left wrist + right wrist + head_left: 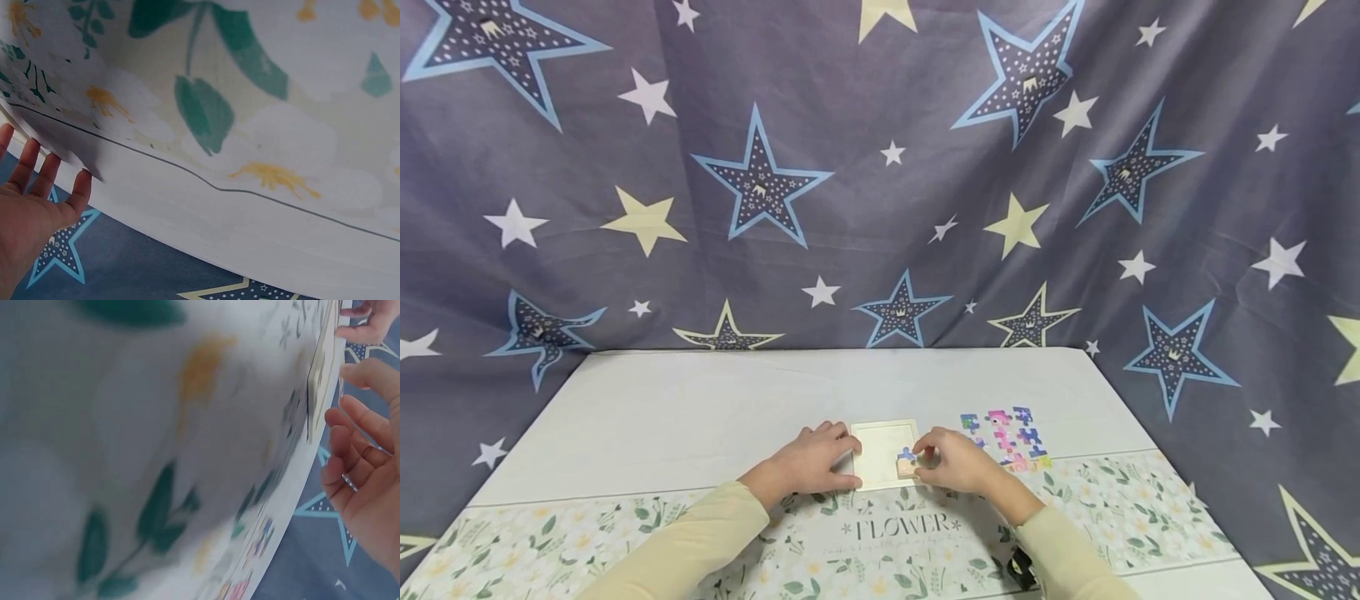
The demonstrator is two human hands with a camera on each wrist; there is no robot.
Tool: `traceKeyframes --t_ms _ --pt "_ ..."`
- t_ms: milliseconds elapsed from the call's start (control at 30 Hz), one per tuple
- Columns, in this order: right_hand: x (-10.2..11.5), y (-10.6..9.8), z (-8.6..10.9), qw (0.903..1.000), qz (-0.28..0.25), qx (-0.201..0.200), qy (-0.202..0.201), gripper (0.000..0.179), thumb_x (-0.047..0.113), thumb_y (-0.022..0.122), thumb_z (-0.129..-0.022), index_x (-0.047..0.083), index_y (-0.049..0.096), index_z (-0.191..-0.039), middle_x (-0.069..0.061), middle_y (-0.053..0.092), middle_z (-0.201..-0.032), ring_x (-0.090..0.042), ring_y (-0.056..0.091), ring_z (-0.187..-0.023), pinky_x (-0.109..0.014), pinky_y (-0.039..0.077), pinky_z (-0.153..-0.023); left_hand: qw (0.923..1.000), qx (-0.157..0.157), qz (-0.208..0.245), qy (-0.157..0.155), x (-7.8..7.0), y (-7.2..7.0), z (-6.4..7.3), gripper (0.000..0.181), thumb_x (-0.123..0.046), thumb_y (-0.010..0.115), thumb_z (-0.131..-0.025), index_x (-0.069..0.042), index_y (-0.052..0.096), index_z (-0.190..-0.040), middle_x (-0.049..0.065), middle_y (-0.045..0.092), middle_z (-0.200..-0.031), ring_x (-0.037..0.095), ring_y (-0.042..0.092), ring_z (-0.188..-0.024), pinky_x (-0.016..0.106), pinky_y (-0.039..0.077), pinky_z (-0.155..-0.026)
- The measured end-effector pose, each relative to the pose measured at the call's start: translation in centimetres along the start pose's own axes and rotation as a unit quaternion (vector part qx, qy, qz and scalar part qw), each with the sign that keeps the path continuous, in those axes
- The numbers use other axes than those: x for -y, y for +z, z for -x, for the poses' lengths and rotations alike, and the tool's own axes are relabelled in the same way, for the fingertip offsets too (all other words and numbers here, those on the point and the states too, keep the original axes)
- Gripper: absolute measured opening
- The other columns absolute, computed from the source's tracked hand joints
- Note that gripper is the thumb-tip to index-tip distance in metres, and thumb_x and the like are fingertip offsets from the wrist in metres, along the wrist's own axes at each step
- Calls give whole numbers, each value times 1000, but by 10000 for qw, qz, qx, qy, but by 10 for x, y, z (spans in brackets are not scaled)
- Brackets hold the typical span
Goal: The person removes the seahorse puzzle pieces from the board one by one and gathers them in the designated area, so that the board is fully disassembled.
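Note:
A pale puzzle tray (880,446) with a raised rim lies on the table in the head view. At its lower right corner is a blue and beige jigsaw puzzle piece (907,463), which my right hand (957,462) pinches at its right side. In the right wrist view the thumb and forefinger of the right hand (369,447) meet near the piece's thin edge, the other fingers curling loosely. My left hand (816,460) rests against the tray's left edge, fingers and thumb spread. The left wrist view shows the left hand (40,200) with fairly straight fingers.
Several colourful puzzle pieces (1006,437), pink, blue and purple, lie to the right of the tray. A floral cloth with "FLOWER" lettering (902,525) covers the table's near part. A small black object (1021,570) is by the right forearm. A starry curtain (850,192) hangs behind.

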State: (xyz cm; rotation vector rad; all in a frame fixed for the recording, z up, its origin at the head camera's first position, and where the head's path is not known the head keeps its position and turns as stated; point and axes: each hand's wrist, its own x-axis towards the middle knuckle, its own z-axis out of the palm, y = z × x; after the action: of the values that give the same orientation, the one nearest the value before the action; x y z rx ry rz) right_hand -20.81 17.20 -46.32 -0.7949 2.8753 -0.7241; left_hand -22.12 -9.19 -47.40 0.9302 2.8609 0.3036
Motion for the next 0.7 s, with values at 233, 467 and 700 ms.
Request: traceKeyframes --t_ms 233,467,700 --pt "-13 -7 12 9997 83 -115 175 26 21 71 -79 9 68 -102 2 60 -87 -8 51 -73 -26 44 -65 10000 -22 19 48 0 2 1 51 -59 59 -82 -24 57 -118 -4 52 -110 13 46 -96 44 42 -85" --pt "-27 -17 22 9997 50 -187 120 25 20 70 -81 7 67 -101 1 61 -86 -7 51 -71 -23 43 -62 10000 -31 65 51 -1 -1 1 50 -57 61 -82 -23 57 -119 -3 51 -110 13 46 -97 44 41 -85" --pt "-38 -22 31 9992 35 -187 363 24 19 71 -81 7 67 -101 1 61 -88 -9 53 -74 -25 45 -64 9999 7 112 28 -1 -3 1 49 -56 62 -82 -22 57 -118 -3 52 -110 14 46 -98 44 41 -86"
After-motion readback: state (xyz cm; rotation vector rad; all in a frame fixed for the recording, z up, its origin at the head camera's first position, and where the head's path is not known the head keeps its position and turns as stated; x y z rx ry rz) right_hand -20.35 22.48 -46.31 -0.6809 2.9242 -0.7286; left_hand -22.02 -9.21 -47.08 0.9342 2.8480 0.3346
